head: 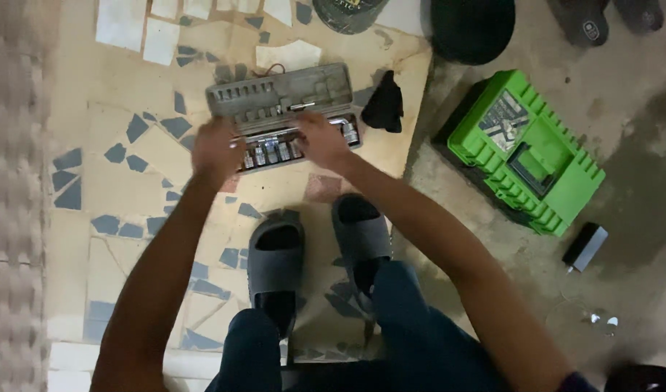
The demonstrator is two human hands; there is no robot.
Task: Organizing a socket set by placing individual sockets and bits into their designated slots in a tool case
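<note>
Mosaic floor (130, 218) of beige stone with blue-grey chips carries the work; bare concrete lies to the right. On it, ahead of two grey slippers (315, 250), a grey socket set case (282, 116) lies open, lid tilted back, a row of bright sockets (271, 152) in the near tray. Left hand (215, 149) rests on the case's near-left edge, fingers curled over the rim. Right hand (320, 138) lies on the tray's middle, fingers bent down among the sockets; whether it grips one cannot be told. Black cloth (385, 105) lies just beside the case's right end. Green toolbox (525, 149) sits well apart on the concrete, with a small dark block (585, 247) near it.
</note>
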